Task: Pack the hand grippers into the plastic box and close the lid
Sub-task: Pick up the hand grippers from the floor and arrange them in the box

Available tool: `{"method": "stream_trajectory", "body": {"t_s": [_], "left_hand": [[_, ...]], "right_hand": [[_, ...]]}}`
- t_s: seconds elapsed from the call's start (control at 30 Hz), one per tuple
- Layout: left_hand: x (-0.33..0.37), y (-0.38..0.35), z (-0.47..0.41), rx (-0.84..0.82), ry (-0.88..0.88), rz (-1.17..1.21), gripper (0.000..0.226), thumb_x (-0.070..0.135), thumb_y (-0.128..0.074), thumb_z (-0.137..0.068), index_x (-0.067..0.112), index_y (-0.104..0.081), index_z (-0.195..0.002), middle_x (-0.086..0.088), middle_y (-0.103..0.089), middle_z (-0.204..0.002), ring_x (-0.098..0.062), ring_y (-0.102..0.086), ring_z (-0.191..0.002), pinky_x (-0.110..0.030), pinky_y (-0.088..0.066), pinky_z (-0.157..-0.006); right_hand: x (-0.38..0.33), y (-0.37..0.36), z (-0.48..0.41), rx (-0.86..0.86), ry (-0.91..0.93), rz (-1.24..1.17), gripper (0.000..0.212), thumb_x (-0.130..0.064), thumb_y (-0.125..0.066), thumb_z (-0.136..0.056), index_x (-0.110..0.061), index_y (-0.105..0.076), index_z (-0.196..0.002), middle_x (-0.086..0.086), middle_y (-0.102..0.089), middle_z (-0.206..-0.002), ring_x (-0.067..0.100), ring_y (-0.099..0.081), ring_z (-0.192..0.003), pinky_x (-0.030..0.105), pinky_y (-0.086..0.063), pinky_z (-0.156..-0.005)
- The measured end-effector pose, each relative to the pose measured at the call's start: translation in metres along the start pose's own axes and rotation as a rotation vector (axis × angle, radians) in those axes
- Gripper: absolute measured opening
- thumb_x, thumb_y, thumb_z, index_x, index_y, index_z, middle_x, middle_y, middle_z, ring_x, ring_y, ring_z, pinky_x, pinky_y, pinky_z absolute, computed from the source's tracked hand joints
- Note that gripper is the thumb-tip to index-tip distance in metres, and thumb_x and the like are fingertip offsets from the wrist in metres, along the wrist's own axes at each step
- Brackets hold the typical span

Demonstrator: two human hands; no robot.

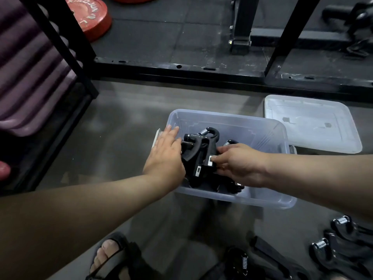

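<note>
My left hand (163,156) lies over the left end of the plastic box (226,118), fingers straight and flat against the stack of hand grippers (198,150) inside; it clasps nothing. The stack sits in the box's left half, springs toward the far wall and handles toward the near wall, so its long axis runs away from me. My right hand (240,164) reaches in from the right and pinches one handle, fingers curled round it. The box's right half shows bare bottom, room for more. The lid (312,124) lies on the floor just beyond the far right corner. The loose grippers (341,245) lie on the floor past the near right corner, nearer my right hand, so I judge that hand should fetch them.
</note>
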State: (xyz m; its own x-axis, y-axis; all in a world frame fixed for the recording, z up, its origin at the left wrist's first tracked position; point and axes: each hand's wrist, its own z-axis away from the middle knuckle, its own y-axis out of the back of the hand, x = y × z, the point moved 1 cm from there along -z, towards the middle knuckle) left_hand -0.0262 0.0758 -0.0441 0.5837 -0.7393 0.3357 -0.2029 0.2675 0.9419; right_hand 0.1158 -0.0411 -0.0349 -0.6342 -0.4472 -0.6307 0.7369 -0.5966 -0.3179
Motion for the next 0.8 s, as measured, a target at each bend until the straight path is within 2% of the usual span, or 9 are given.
{"method": "stream_trajectory", "body": {"t_s": [0.1, 0.13, 0.2, 0.27, 0.33, 0.43, 0.5, 0.6, 0.8], "left_hand": [[-0.001, 0.0, -0.001, 0.009, -0.009, 0.02, 0.059, -0.001, -0.038, -0.086, 0.006, -0.04, -0.144, -0.001, -0.012, -0.163, -0.014, 0.006, -0.15, -0.034, 0.003, -0.122], [-0.002, 0.0, -0.001, 0.006, -0.013, 0.024, 0.057, -0.001, -0.037, -0.086, 0.006, -0.042, -0.142, -0.001, -0.014, -0.163, -0.015, 0.005, -0.151, -0.034, 0.003, -0.122], [-0.003, -0.001, -0.001, 0.003, -0.023, 0.019, 0.052, -0.001, -0.036, -0.086, 0.007, -0.048, -0.136, -0.002, -0.017, -0.162, -0.016, 0.004, -0.151, -0.035, 0.003, -0.122], [-0.003, -0.002, -0.002, 0.003, -0.02, 0.013, 0.047, 0.001, -0.035, -0.088, 0.007, -0.051, -0.132, -0.001, -0.017, -0.162, -0.016, 0.005, -0.151, -0.036, 0.002, -0.122], [-0.004, -0.003, -0.002, -0.003, -0.003, -0.006, 0.043, 0.003, -0.035, -0.09, 0.008, -0.053, -0.128, 0.0, -0.016, -0.162, -0.015, 0.007, -0.151, -0.035, 0.001, -0.122], [-0.002, -0.004, -0.002, -0.016, -0.007, -0.082, 0.041, 0.011, -0.038, -0.089, 0.008, -0.054, -0.127, 0.0, -0.014, -0.163, -0.016, 0.009, -0.15, -0.035, 0.004, -0.122], [0.0, -0.003, -0.003, -0.034, -0.004, -0.123, 0.045, 0.016, -0.039, -0.089, 0.008, -0.054, -0.13, -0.001, -0.012, -0.163, -0.017, 0.012, -0.15, -0.034, 0.009, -0.121], [0.001, -0.003, -0.005, -0.067, -0.006, -0.184, 0.045, 0.022, -0.04, -0.088, 0.009, -0.057, -0.128, -0.001, -0.011, -0.163, -0.018, 0.015, -0.149, -0.035, 0.014, -0.12], [-0.001, -0.005, -0.007, -0.086, -0.028, -0.242, 0.047, 0.026, -0.04, -0.088, 0.01, -0.063, -0.125, 0.0, -0.017, -0.162, -0.019, 0.013, -0.15, -0.039, 0.009, -0.121]], "right_hand": [[0.004, -0.007, -0.006, 0.032, 0.021, 0.074, 0.025, 0.012, -0.049, -0.093, 0.007, -0.062, -0.114, 0.017, -0.069, -0.105, 0.022, -0.07, -0.091, 0.027, -0.059, -0.069], [0.006, -0.01, -0.009, 0.052, 0.028, 0.11, 0.023, 0.011, -0.051, -0.092, 0.007, -0.063, -0.111, 0.017, -0.069, -0.101, 0.022, -0.07, -0.088, 0.027, -0.059, -0.069], [0.008, -0.012, -0.016, 0.119, 0.043, 0.256, 0.018, 0.007, -0.056, -0.091, 0.009, -0.063, -0.107, 0.02, -0.067, -0.097, 0.027, -0.07, -0.088, 0.034, -0.06, -0.079], [0.009, -0.016, -0.018, 0.156, 0.052, 0.465, 0.02, -0.004, -0.064, -0.086, 0.005, -0.062, -0.103, 0.021, -0.066, -0.095, 0.033, -0.071, -0.092, 0.045, -0.058, -0.087], [0.009, -0.019, -0.019, 0.163, 0.063, 0.745, 0.035, -0.023, -0.072, -0.077, -0.006, -0.054, -0.103, 0.016, -0.066, -0.091, 0.032, -0.071, -0.085, 0.052, -0.058, -0.082], [0.008, -0.027, -0.011, 0.165, 0.121, 1.124, 0.06, -0.042, -0.071, -0.081, -0.008, -0.039, -0.12, 0.01, -0.064, -0.103, 0.027, -0.069, -0.09, 0.04, -0.058, -0.077], [0.008, -0.031, -0.007, 0.197, 0.181, 1.369, 0.076, -0.05, -0.071, -0.079, -0.007, -0.035, -0.13, 0.011, -0.055, -0.12, 0.027, -0.06, -0.106, 0.03, -0.046, -0.08], [0.015, -0.034, -0.009, 0.169, 0.236, 1.423, 0.083, -0.052, -0.074, -0.075, -0.011, -0.032, -0.134, 0.014, -0.04, -0.13, 0.031, -0.051, -0.116, 0.033, -0.043, -0.091], [0.01, -0.029, -0.018, 0.135, 0.259, 1.433, 0.074, -0.041, -0.073, -0.074, -0.018, -0.035, -0.134, 0.014, -0.043, -0.123, 0.03, -0.051, -0.111, 0.038, -0.047, -0.096]]}}
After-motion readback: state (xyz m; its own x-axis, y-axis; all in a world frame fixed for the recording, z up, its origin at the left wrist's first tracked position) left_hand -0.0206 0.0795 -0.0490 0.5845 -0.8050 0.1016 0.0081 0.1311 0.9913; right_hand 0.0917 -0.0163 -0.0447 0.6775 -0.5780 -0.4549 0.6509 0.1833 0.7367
